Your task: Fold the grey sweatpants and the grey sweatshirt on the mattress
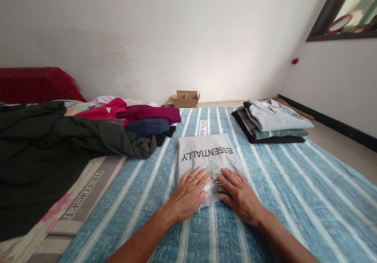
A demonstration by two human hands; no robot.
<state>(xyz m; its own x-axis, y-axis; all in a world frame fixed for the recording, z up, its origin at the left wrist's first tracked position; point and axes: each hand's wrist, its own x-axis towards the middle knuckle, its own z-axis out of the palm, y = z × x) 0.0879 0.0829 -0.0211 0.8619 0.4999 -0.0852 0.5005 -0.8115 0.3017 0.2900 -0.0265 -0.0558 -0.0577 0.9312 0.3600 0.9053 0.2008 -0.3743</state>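
A grey garment (pixel 206 145), folded into a flat rectangle, lies on the blue striped bedsheet (pixel 141 200). Dark letters reading "ESSENTIALLY" face upside down to me. My left hand (pixel 188 194) rests flat on the near left part of the cloth, fingers stretched out. On the near right part lies my right hand (pixel 241 196), also palm down with its fingers extended. Neither hand grips the fabric. Between the hands a strip of small print shows, partly covered.
A stack of folded clothes (pixel 273 117) sits at the far right. Loose dark clothing (pixel 59 137) and a pile with a magenta garment (pixel 150 114) spread over the left. Behind the bed's far edge stands an open cardboard box (pixel 185 99) by the wall.
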